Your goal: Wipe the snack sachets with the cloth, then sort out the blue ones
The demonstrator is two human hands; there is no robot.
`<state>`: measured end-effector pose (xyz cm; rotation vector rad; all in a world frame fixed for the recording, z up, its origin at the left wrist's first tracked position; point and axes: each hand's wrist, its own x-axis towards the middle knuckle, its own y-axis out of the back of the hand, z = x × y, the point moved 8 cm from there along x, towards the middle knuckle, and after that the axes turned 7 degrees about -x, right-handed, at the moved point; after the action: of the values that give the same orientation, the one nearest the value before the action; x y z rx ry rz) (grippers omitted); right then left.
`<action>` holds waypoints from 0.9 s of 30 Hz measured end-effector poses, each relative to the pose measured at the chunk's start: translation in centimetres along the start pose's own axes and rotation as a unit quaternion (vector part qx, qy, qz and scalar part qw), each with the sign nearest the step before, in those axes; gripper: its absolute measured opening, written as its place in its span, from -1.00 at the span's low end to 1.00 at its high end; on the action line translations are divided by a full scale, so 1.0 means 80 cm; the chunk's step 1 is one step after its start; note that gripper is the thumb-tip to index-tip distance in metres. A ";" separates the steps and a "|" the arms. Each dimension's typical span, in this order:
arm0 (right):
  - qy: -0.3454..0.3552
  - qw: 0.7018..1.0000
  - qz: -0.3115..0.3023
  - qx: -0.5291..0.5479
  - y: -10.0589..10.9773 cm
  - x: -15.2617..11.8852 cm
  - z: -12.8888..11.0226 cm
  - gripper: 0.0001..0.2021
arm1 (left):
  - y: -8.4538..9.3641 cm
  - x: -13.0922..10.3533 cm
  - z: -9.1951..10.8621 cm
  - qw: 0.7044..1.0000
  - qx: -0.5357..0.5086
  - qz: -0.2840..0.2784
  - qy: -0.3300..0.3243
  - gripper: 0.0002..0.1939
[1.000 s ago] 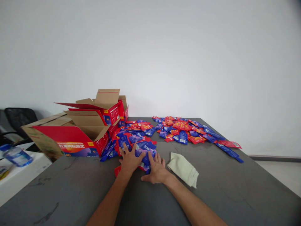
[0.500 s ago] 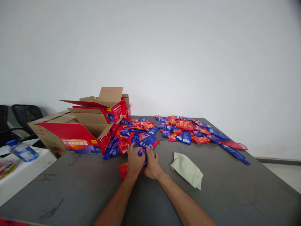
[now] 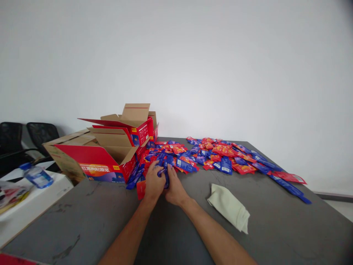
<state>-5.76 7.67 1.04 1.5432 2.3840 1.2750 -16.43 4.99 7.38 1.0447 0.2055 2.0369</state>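
Observation:
My left hand (image 3: 154, 183) and my right hand (image 3: 174, 186) are closed together around blue sachets (image 3: 166, 177) at the near edge of a heap. How many they grip is hidden by the fingers. A red sachet (image 3: 141, 189) shows just left of my left hand, lying partly under it. Beyond the fingers spreads the near pile of red and blue sachets (image 3: 176, 149). An open red carton (image 3: 102, 167) with raised flaps stands left of this pile, touching some sachets.
More sachets (image 3: 224, 165) lie in a second pile at the right rear. A folded pale cloth (image 3: 229, 207) rests on the grey table (image 3: 278, 221). Further open cartons (image 3: 143, 131) stand behind the first. At left, a water bottle (image 3: 38, 176) lies tilted on a white box (image 3: 35, 206).
The view has shifted left, so things on the table appear further right. Both hands remain together on the blue sachets and now sit closer against the near pile.

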 end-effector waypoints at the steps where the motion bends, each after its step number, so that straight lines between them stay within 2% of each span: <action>1: 0.007 1.000 -0.003 -0.002 -0.004 0.011 -0.001 0.14 | 0.003 0.007 -0.006 1.000 0.002 0.004 -0.003 -0.73; 4: 0.032 0.999 -0.009 -0.009 -0.016 0.045 -0.001 0.13 | 0.009 0.033 -0.025 1.000 0.010 0.008 -0.018 -0.74; 8: 0.041 0.999 -0.012 -0.029 -0.029 0.094 0.011 0.07 | 0.002 0.063 -0.051 0.997 0.062 -0.026 -0.030 -0.72; 12: -0.026 0.993 -0.041 -0.106 -0.043 0.127 0.038 -0.01 | -0.010 0.077 -0.083 0.980 0.186 -0.055 0.033 -0.58; 16: -0.069 0.985 -0.073 -0.140 -0.044 0.136 0.050 0.06 | -0.020 0.073 -0.111 0.949 0.283 -0.082 0.109 -0.44; 19: -0.063 0.975 -0.108 -0.185 -0.026 0.133 0.047 0.09 | -0.023 0.070 -0.115 0.939 0.308 -0.085 0.125 -0.38; 21: -0.048 0.974 -0.108 -0.196 -0.001 0.129 0.045 0.01 | -0.020 0.070 -0.105 0.938 0.322 -0.062 0.111 -0.37; 24: -0.078 0.973 -0.061 -0.210 0.050 0.121 0.063 -0.23 | -0.019 0.072 -0.075 0.940 0.334 -0.031 0.066 -0.42; 27: -0.159 0.958 -0.028 -0.237 0.093 0.103 0.104 -0.45 | -0.038 0.067 -0.037 0.946 0.321 -0.042 -0.001 -0.45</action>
<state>-0.81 20.39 3.44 1.3909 1.7512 1.3368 -18.53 11.44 7.28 1.3917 0.9460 1.9272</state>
